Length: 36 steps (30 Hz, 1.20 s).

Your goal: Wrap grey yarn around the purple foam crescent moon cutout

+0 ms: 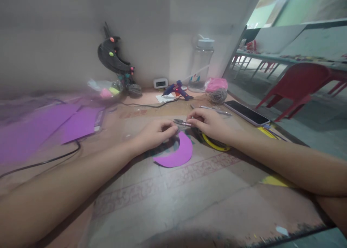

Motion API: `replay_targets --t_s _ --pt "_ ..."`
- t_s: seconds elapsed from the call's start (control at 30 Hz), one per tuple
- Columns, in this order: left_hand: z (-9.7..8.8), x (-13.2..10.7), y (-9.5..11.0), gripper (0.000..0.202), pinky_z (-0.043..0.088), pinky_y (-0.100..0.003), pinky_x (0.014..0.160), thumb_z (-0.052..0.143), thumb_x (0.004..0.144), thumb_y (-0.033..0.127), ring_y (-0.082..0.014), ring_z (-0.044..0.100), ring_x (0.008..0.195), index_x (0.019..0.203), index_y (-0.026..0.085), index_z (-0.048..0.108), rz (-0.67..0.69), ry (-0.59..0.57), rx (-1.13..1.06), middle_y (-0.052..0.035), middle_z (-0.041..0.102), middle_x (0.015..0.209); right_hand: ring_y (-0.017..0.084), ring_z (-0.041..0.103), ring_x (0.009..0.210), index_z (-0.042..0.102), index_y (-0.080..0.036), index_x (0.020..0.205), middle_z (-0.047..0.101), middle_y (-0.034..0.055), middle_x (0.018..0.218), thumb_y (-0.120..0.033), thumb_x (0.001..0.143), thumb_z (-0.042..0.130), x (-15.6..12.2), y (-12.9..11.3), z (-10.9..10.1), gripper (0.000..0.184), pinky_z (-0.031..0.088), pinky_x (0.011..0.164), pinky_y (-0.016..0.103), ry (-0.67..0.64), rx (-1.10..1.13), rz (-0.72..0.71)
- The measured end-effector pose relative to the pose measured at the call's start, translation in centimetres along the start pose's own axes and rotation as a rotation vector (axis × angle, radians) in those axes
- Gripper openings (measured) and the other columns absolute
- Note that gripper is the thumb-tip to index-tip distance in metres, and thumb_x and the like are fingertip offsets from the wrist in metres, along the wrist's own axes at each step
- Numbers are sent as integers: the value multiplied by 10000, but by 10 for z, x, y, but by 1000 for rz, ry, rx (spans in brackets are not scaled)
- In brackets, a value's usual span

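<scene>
My left hand [155, 133] rests on the table with its fingers curled over the top edge of a purple crescent-shaped foam piece [177, 154]. My right hand [210, 123] is closed on small metal scissors [181, 122], whose blades point left toward the left fingertips. Both hands meet just above the crescent. A yellow ring-shaped object [215, 145] lies under my right wrist.
Purple foam sheets [54, 127] and a black cable [54, 157] lie to the left. At the back are a blue glue gun [177, 90], a clear water jug [201, 65], a yarn ball [217, 95], and a black crescent decoration [112, 58]. A phone [246, 112] lies to the right; red chairs stand beyond.
</scene>
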<state>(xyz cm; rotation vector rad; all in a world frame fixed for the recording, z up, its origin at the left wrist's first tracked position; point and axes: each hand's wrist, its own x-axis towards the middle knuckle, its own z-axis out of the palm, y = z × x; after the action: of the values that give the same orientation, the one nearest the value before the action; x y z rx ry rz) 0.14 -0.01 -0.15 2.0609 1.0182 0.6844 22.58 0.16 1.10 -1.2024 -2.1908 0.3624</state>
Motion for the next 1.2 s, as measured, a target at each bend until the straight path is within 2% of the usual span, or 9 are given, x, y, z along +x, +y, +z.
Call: replay_targets --t_s 0.23,0.57,0.8,0.9,1.0,1.07,1.2 --pt "0 0 -1 297 387 -237 537 487 890 388 -136 549 580 728 179 623 9 -54 1 -10 620 630 156 560 693 633 -167 851 661 27 760 -300 878 575 1 3 6 147 394 639 265 -26 18 32" --pt "-2 0 0 288 398 -241 569 503 879 392 -135 546 597 709 182 602 -20 -66 -30 -3 604 638 159 564 704 638 -166 859 667 33 779 -311 880 583 2 2 8 157 389 651 271 -25 27 47" --pt "-2 1 -2 320 408 -232 573 482 901 420 -132 556 619 725 177 595 13 -134 -26 -1 599 653 163 581 729 663 -156 882 684 44 811 -293 888 581 3 3 8 159 409 674 274 -54 -2 22" --pt "-1 0 -3 330 411 -226 555 484 903 445 -129 570 619 753 174 598 -8 -105 -67 1 596 683 159 590 761 671 -155 1003 693 72 965 -253 896 563 4 3 8 181 435 709 284 -23 -2 -56" --pt "-1 0 -2 344 412 -224 549 480 912 456 -124 570 610 779 168 613 -36 -52 -79 -2 598 700 128 564 689 621 -165 1172 675 80 1061 -257 913 537 1 3 6 288 448 666 272 8 62 -82" --pt "-1 0 -2 342 413 -224 556 476 919 441 -123 567 608 781 164 622 -38 -41 -55 -5 599 697 108 556 643 590 -180 1233 679 68 1057 -258 923 521 -2 2 6 327 449 615 250 -45 170 -62" --pt "-1 0 -2 325 419 -226 586 469 926 404 -128 569 638 771 162 621 -11 -41 -25 -9 598 713 98 579 659 556 -202 1286 676 55 1054 -261 924 529 -7 1 7 368 472 595 233 -248 405 -60"
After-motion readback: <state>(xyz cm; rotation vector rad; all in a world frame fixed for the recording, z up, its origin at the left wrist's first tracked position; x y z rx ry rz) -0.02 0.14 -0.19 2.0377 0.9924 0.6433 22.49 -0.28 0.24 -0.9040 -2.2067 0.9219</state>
